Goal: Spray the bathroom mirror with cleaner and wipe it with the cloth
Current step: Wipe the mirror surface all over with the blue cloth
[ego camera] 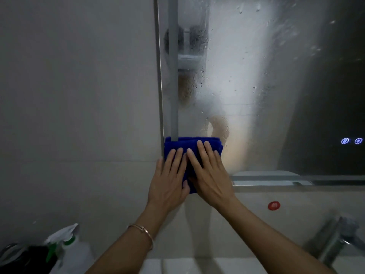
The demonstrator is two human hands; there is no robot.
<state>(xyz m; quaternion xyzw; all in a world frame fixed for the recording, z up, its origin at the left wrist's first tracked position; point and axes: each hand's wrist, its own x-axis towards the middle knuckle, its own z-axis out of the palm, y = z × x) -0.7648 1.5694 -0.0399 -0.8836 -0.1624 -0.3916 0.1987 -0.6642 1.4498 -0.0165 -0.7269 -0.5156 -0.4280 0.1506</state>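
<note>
A folded blue cloth (177,144) lies flat against the lower left corner of the mirror (246,66). My left hand (169,178) and my right hand (207,173) both press on it, fingers flat and pointing up, the right partly over the left. The mirror's glass is fogged and dotted with droplets. A white spray bottle (69,246) with a green trigger stands at the bottom left, apart from both hands.
A grey tiled wall (79,95) fills the left side. A chrome tap (339,240) stands at the bottom right above the white basin (197,265). A red round sticker (274,205) sits under the mirror. Two lit touch buttons (351,141) glow on the mirror's right.
</note>
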